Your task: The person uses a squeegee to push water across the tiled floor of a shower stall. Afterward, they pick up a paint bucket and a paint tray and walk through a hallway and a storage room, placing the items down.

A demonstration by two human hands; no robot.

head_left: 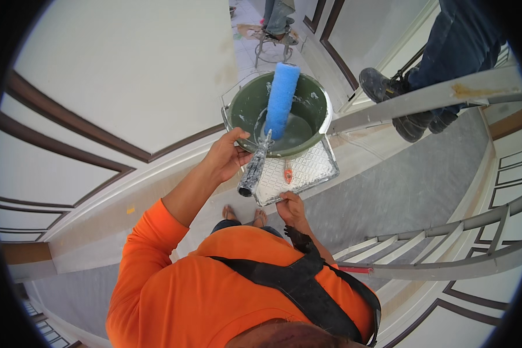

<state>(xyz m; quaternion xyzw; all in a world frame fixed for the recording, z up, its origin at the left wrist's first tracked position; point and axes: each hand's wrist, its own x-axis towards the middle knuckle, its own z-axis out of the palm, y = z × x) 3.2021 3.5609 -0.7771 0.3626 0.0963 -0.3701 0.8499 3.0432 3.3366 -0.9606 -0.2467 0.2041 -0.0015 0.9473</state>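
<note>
A dark green bucket (245, 119) with a little cloudy liquid in it is in front of me. My left hand (226, 155) is closed on its near left rim. Across the bucket's mouth lies a paint roller with a fluffy blue sleeve (282, 98) and a paint-speckled dark handle (252, 176) that sticks out toward me. My left fingertips are close beside that handle. Below the near rim shows a white, ribbed paint tray (310, 171); the bucket hides its far part. My right hand (292, 207) grips the tray's near edge. An orange-and-white small tool (288, 175) is on the tray.
At the right, a metal ladder (435, 100) reaches close to the bucket, with a person's dark shoes (383, 85) on or beside it. Lower right is more ladder (435, 246). Another person's legs (278, 17) and a stool (272, 49) are farther off. A panelled wall (133, 69) stands left.
</note>
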